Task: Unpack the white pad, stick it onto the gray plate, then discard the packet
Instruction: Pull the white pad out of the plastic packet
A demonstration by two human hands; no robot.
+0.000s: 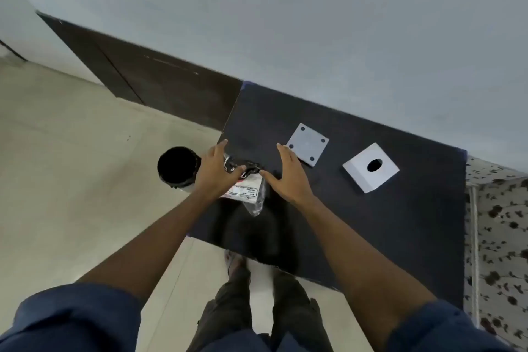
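Note:
A clear plastic packet (249, 192) with a white printed label and a dark top strip lies near the left edge of the dark table (371, 237). My left hand (215, 176) lies over the packet's left part and grips it at the dark strip, index finger stretched out. My right hand (289, 176) hovers just right of the packet, fingers spread, its thumb tip touching the strip. The white pad itself cannot be made out inside. The gray plate (307, 144), a flat square with four corner holes, rests on the table just beyond my right hand.
A white square block (363, 177) with a round hole stands on the table right of the plate. A black round bin (178, 167) stands on the tiled floor left of the table. A wall runs behind the table. Patterned fabric (497, 237) is at the right.

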